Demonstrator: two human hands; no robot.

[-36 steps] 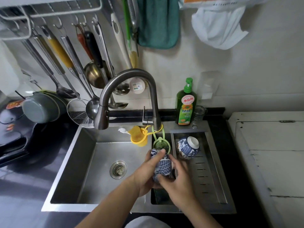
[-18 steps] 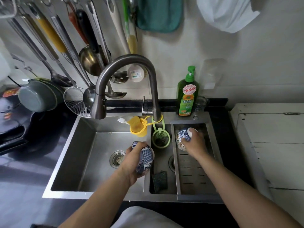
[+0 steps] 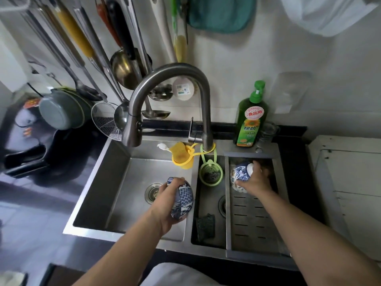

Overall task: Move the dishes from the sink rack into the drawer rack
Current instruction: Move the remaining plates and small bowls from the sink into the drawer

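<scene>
My left hand (image 3: 167,205) grips a blue-and-white patterned bowl (image 3: 184,200) on its side, over the left sink basin near the drain. My right hand (image 3: 256,180) holds a second blue-and-white bowl (image 3: 240,174), tipped with its white foot up, at the far end of the slotted steel sink rack (image 3: 253,219) in the right basin. The drawer rack is out of view.
A curved steel faucet (image 3: 171,100) arches over the sink. Yellow (image 3: 182,155) and green (image 3: 210,174) strainers hang from its base. A green dish soap bottle (image 3: 252,118) stands behind the rack. A dark sponge (image 3: 205,225) lies in the narrow middle section. Ladles and utensils hang on the wall.
Both hands held one bowl together a second ago. My left hand carried it left over the basin, and my right hand reached to the second bowl on the rack and took hold of it.
</scene>
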